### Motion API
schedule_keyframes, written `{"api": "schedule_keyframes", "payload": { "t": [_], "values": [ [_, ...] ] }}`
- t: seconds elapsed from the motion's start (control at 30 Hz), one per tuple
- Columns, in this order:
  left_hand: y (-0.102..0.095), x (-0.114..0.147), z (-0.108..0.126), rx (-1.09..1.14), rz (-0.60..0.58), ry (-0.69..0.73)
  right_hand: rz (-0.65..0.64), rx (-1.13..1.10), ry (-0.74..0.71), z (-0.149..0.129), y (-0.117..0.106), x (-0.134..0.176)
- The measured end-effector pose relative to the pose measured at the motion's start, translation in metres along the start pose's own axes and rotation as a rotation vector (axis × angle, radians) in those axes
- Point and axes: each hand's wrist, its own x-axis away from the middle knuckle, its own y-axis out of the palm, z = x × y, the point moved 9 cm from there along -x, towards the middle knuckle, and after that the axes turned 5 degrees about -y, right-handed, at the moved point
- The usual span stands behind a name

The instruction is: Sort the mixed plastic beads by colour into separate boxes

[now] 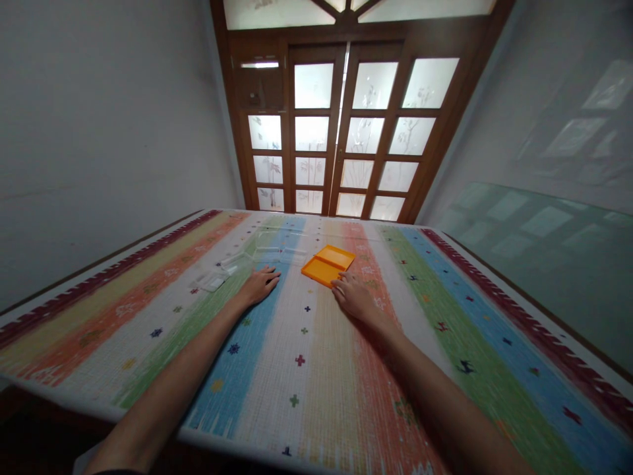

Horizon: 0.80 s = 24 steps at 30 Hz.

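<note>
An orange plastic case lies opened out on the striped tablecloth, its two shallow halves spread and joined along a fold. The fingers of my right hand are bent at the case's near right corner and appear to grip its edge; the fingertips are partly hidden. To the left, my left hand rests palm down on a blue stripe, fingers apart and holding nothing. Just beyond and left of it are clear plastic pieces, with see-through edges that are hard to make out.
The striped tablecloth covers a wide table. Plain walls stand on both sides, and a wooden door with glass panes is past the far edge. A pale green glassy panel is at the right.
</note>
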Motion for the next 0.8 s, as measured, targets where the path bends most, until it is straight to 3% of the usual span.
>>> {"api": "schedule_keyframes", "payload": {
  "t": [0.53, 0.8],
  "values": [
    [-0.014, 0.004, 0.001, 0.134, 0.106, 0.003, -0.016, -0.024, -0.028, 0.01, 0.003, -0.009],
    [-0.043, 0.014, 0.007, 0.169, 0.283, 0.031, -0.029, -0.035, -0.041, 0.013, 0.004, -0.005]
  ]
}}
